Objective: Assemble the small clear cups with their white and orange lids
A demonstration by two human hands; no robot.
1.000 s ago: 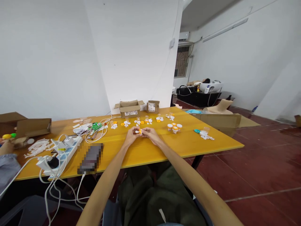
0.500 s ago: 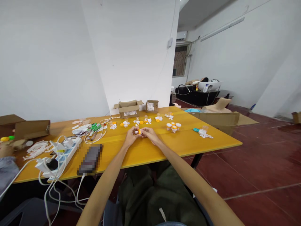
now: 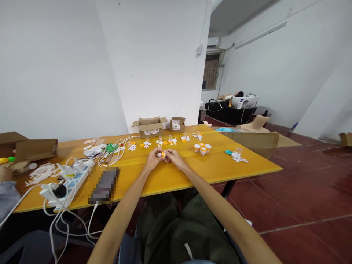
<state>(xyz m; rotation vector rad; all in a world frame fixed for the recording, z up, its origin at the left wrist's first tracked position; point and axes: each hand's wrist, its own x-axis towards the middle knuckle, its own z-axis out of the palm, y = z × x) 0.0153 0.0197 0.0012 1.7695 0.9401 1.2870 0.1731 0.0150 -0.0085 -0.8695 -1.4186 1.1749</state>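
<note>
Both my hands meet over the middle of the yellow table (image 3: 192, 172). My left hand (image 3: 152, 160) and my right hand (image 3: 173, 158) are closed in a pinch on one small white and orange piece (image 3: 161, 154) held between them, just above the tabletop. Behind the hands lie several groups of small white and orange parts (image 3: 165, 141). Three small capped pots with orange and white lids (image 3: 202, 148) stand to the right of my hands.
Two open cardboard boxes (image 3: 150, 126) stand at the back by the pillar. A power strip with white cables (image 3: 70, 178) and a blurred flat device (image 3: 103, 185) lie at the left. A teal ring with white bits (image 3: 233, 154) lies at the right. Another person's sleeve (image 3: 7, 194) shows at far left.
My hands stay together on the small piece with only slight finger movement. The view has shifted a little.
</note>
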